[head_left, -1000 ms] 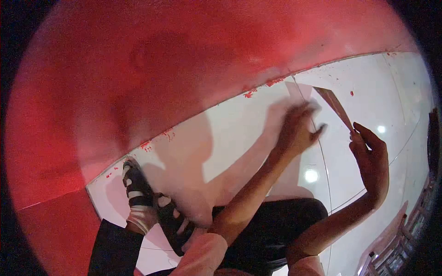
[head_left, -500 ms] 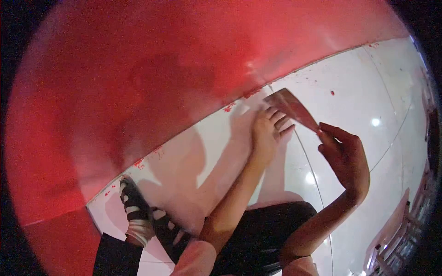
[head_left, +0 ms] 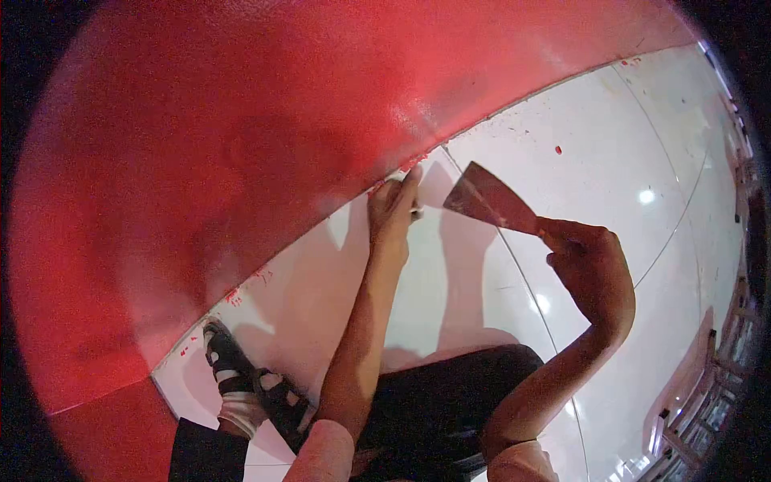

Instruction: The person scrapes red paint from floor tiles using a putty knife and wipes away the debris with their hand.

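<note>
Left hand [head_left: 390, 210] shifted to edge of red surface [head_left: 241, 120], half-curled, contents unclear, right hand [head_left: 593, 261] closed around scraper [head_left: 490, 201]

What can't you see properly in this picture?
Head view:
- Scraper handle: mostly hidden by the right hand gripping it.
- Whether the left hand pinches anything: its curled fingers hide that.
- Pale speck by the left hand: too small to name.
- Red speck on the white floor: too small to tell what it is.
- Frame-like thing at right: cut off by the dark lens edge.
</note>
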Demonstrator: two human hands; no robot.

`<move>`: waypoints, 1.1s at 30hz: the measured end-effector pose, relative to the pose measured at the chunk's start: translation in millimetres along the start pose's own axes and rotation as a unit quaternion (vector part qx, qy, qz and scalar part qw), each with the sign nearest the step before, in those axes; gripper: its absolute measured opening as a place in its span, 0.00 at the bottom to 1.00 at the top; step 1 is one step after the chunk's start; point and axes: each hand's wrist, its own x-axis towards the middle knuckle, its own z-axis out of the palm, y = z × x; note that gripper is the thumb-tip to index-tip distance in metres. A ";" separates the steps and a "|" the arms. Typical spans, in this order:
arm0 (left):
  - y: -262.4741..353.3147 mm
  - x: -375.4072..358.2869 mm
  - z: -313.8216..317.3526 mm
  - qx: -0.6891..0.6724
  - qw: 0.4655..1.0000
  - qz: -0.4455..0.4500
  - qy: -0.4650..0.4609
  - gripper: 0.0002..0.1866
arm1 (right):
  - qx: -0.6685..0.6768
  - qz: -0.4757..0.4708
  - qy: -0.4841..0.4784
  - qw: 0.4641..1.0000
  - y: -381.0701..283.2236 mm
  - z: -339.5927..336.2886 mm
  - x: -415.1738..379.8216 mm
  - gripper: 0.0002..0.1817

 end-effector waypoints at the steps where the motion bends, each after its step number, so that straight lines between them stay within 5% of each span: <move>1: 8.8 2.5 11.3 0.000 0.999 -0.021 -0.042 0.18 | 0.007 -0.006 -0.007 1.000 -0.7 2.1 1.1 0.19; 2: 17.8 0.4 20.8 0.000 0.996 -0.040 -0.082 0.18 | 0.013 -0.013 -0.015 1.000 -1.2 3.7 2.3 0.19; 3: 27.3 -6.6 27.3 0.047 0.983 0.088 -0.154 0.20 | 0.023 -0.022 -0.012 0.999 -1.0 4.9 2.4 0.18; 6: 25.4 6.6 32.7 0.035 0.971 -0.023 -0.236 0.19 | 0.039 -0.043 0.003 0.998 3.2 7.1 3.3 0.18; 12: 4.1 -19.4 6.5 -0.088 0.964 -0.145 -0.204 0.15 | 0.011 -0.029 0.003 1.000 1.7 7.1 3.7 0.19; 17: -12.6 -48.1 -20.3 -0.117 0.978 -0.141 -0.097 0.13 | -0.012 -0.072 0.031 0.997 5.2 13.6 6.1 0.19; 20: -29.6 -47.1 -39.8 -0.124 0.986 -0.090 -0.060 0.13 | 0.017 -0.007 0.118 0.993 0.1 13.6 11.3 0.18; 22: -39.8 -50.8 -50.5 0.083 0.993 0.079 -0.035 0.11 | 0.001 -0.036 0.068 0.997 -3.2 16.3 10.2 0.18; 25: -31.3 -62.2 -42.7 0.281 0.927 0.248 0.027 0.13 | -0.077 -0.116 -0.024 0.990 -25.4 35.0 16.0 0.19; 26: -33.1 -56.2 -43.8 0.362 0.846 0.387 0.054 0.19 | -0.078 -0.127 -0.036 0.988 -27.1 50.8 20.9 0.19; 31: -22.3 -34.3 -44.6 0.419 0.778 0.468 -0.010 0.24 | -0.140 -0.105 -0.070 0.982 -71.4 90.0 8.9 0.20; 33: -32.2 -24.8 -52.1 0.383 0.800 0.461 -0.028 0.25 | -0.171 -0.088 -0.089 0.977 -84.3 95.5 1.1 0.19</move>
